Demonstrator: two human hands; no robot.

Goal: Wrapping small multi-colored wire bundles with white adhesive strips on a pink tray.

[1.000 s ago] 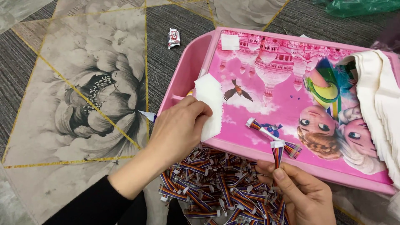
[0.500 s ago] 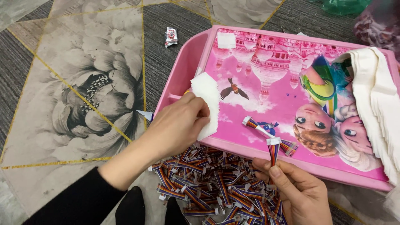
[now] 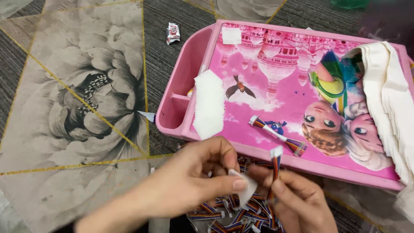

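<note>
Tray: a pink plastic lap tray with a cartoon picture (image 3: pixel 276 92), white cloth strips (image 3: pixel 388 99) stacked at its right edge.
Left hand (image 3: pixel 189 181): fingers pinched together on a small white paper label (image 3: pixel 246 190).
Right hand (image 3: pixel 297 205): clamped on a short rainbow-coloured ribbon cable with a white connector (image 3: pixel 275 166), just off the tray's near edge.
Handling: light, bendy; best gripped below the connector.

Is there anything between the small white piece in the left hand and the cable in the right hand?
Nothing visible. The left hand pinches the white piece right beside the cable held upright by the right hand; only a small open gap separates them.
</note>
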